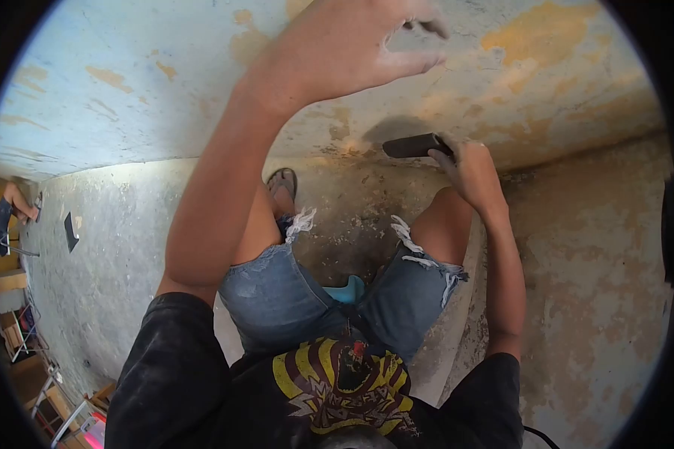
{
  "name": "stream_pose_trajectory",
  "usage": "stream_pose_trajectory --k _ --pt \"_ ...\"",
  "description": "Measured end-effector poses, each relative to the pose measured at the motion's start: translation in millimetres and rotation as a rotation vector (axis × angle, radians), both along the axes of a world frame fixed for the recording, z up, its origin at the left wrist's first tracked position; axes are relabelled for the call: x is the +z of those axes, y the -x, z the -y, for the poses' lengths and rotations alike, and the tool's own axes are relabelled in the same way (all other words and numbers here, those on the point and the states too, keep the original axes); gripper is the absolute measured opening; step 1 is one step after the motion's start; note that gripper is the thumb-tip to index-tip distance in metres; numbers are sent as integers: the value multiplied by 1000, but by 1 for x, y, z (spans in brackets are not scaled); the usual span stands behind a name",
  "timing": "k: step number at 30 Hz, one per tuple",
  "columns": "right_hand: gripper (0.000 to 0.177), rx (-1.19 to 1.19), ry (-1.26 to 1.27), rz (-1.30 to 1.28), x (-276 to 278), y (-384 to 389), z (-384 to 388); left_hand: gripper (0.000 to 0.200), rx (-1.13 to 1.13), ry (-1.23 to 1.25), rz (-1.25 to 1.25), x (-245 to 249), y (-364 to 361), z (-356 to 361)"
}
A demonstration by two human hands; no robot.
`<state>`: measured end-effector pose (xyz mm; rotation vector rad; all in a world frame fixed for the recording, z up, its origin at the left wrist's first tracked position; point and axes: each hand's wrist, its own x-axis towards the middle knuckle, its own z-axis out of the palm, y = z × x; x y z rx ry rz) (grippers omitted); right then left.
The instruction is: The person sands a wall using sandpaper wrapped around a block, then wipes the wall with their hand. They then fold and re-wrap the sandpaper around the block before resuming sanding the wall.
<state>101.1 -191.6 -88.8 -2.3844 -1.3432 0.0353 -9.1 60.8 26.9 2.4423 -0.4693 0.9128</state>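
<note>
My right hand (472, 172) grips a folded piece of dark sandpaper (410, 147), thumb on the near side and fingers behind. The sandpaper is held close to the lower part of a wall (457, 90) with patchy, peeling paint, and a dark shadow shows beside it. Higher up and further left, my left hand (389, 52) is raised in front of the wall. Its fingers are curved and apart from the thumb, with nothing between them, and pale dust covers the fingertips.
I sit low between my bent knees in torn jeans (277, 292), over a blue plastic seat (346, 290). Loose flakes litter the floor (352, 194). Another wall (584, 247) stands close on the right. Far left are a dark sheet (70, 231), another person's leg (19, 200) and stacked furniture.
</note>
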Motion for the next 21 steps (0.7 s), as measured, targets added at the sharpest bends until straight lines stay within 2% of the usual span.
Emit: stream_pose_trajectory --k 1,2,4,5,7,10,12,13,14,15,18,21 --pt "25 6 124 78 -23 -1 -8 25 13 -5 -1 -2 -5 -12" --pt "29 8 245 160 -36 -4 -17 32 -50 -114 187 -6 -18 -29" --pt "28 -41 282 149 -35 6 -27 41 -70 -194 335 -19 -17 -47" --pt "27 -123 286 176 -31 5 -36 41 5 -221 602 -17 -25 -48" --pt "27 -103 278 208 -47 2 -46 40 81 -251 864 -10 -28 -50" --pt "27 -61 372 246 -90 -8 -48 44 399 -184 932 -8 -20 -38" --pt "27 7 456 271 -89 -18 -50 49 466 -13 713 -12 -11 -24" --pt "27 -28 343 280 -76 -14 -46 50 504 39 645 -12 -10 -22" --pt "27 -75 231 275 -70 -6 -46 53 556 -66 711 -20 -25 -27" --pt "27 -63 229 291 -71 5 -50 55 580 -116 748 -21 -22 -25" --pt "30 -55 460 377 -103 23 -59 59 604 -208 744 -12 -11 -17" --pt "29 -156 329 323 -103 24 -57 64 683 -290 696 -18 -23 -25"
